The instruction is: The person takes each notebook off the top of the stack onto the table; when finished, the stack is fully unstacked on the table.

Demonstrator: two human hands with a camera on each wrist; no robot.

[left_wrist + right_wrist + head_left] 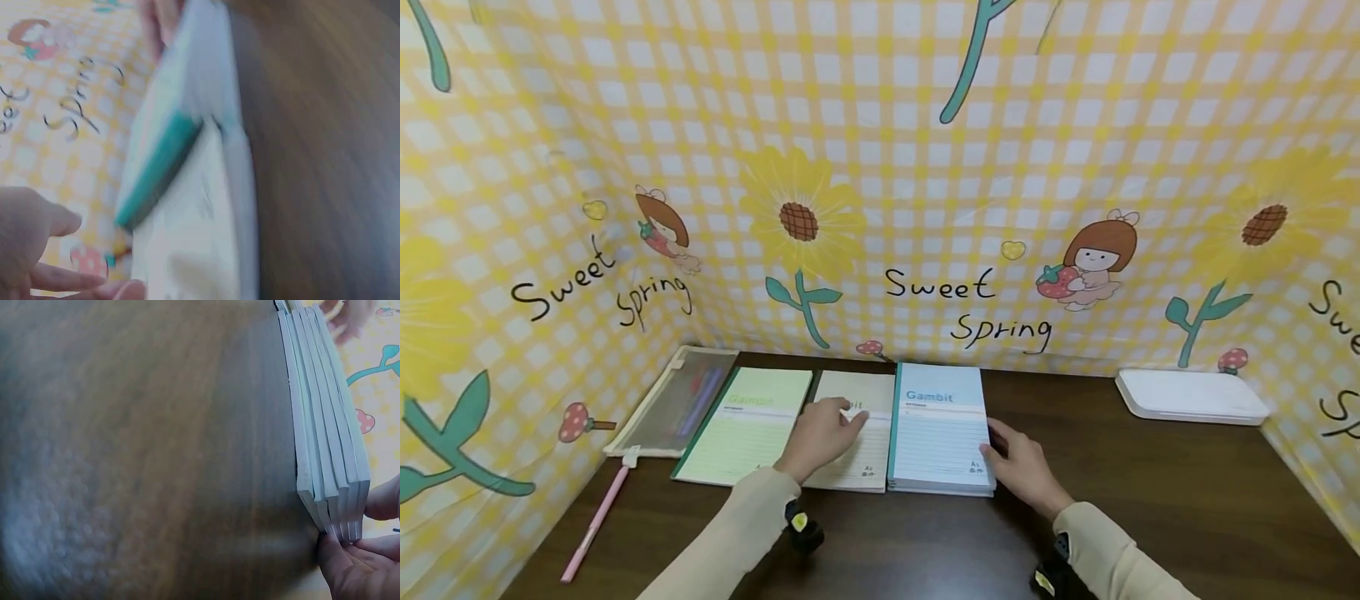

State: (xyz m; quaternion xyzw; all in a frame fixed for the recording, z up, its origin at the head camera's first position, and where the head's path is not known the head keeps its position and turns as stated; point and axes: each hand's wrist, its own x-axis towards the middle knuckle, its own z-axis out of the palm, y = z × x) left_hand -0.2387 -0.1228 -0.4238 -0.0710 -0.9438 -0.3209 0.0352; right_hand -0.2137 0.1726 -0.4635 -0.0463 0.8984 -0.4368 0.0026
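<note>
A stack of blue notebooks [940,442] with a teal spine stands right of centre. My right hand [1024,468] grips its right edge; in the right wrist view the thumb [382,501] lies by the top cover and the fingertips [334,556] meet the side of the stack. Left of it, a cream notebook [868,458] lies side by side with the blue stack. Over that cream cover is my left hand [822,435], fingers loosely extended and gripping nothing. A green notebook [752,425] lies further left.
A mesh zip pouch [658,408] with pens inside lies at the far left, and a pink pen [597,521] in front of it. A white case [1191,396] sits at the back right. Yellow checked cloth [880,167] walls the dark wooden table [925,550] at back and sides.
</note>
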